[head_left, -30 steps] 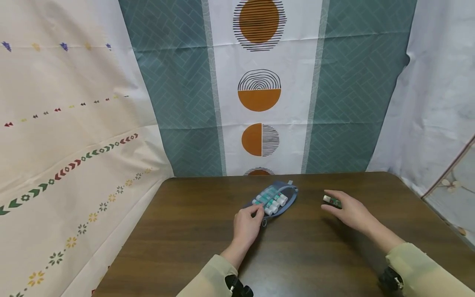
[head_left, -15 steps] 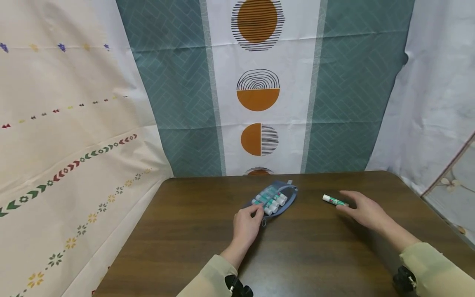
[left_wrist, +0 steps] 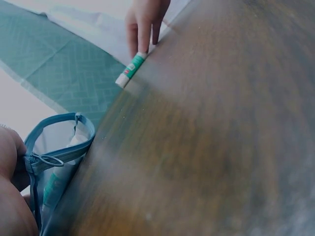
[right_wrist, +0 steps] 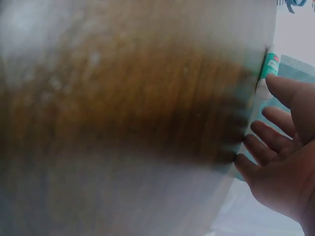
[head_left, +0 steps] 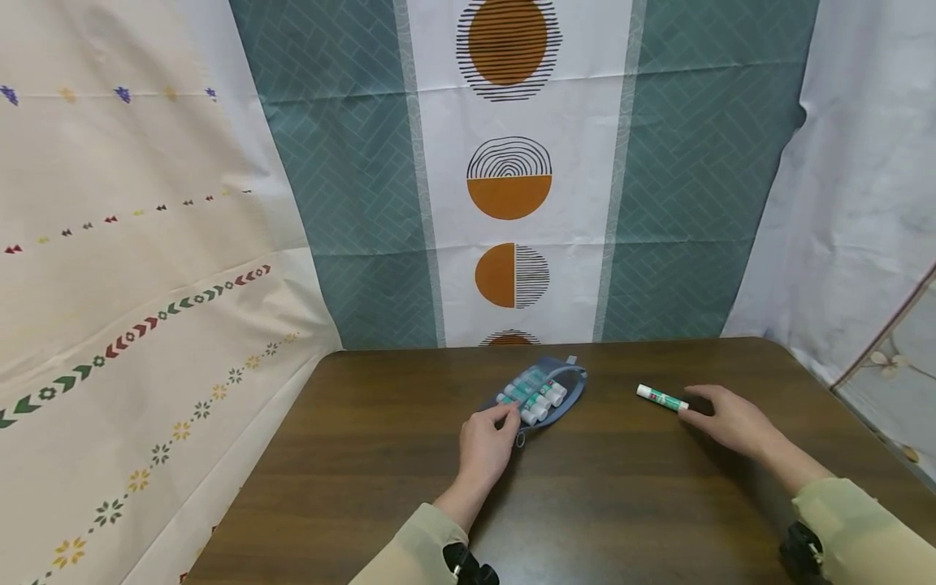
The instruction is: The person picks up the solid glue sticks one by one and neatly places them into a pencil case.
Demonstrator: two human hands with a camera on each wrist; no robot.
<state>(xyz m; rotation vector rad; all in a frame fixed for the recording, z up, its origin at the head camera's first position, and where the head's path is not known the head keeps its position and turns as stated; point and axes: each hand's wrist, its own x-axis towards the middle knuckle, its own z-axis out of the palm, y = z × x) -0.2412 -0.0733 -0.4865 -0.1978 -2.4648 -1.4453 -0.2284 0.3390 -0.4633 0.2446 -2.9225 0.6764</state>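
Observation:
A blue zippered pouch [head_left: 563, 413] with a clear side lies at the table's middle, its mouth agape toward the right. Several green-and-white glue sticks [head_left: 537, 398] show inside it. My left hand [head_left: 486, 445] pinches the pouch's near edge; in the left wrist view a zipper-pull loop [left_wrist: 49, 160] hangs beside the fingers. Apart from the pouch, a single glue stick [head_left: 661, 397] lies on its side on the table. Close by its right end is my right hand [head_left: 731, 421], fingers loosely spread in the right wrist view. Whether a fingertip touches the stick is unclear.
The brown wooden table [head_left: 366, 455] spans the lower view, its far edge against a patterned green-and-white cloth [head_left: 373, 268]. White cloth hangs on both sides. A wrist camera [head_left: 801, 552] sits at my right sleeve.
My right hand has drawn back to the right from around the lone glue stick, which stays in about the same spot. The left hand and the pouch have not moved.

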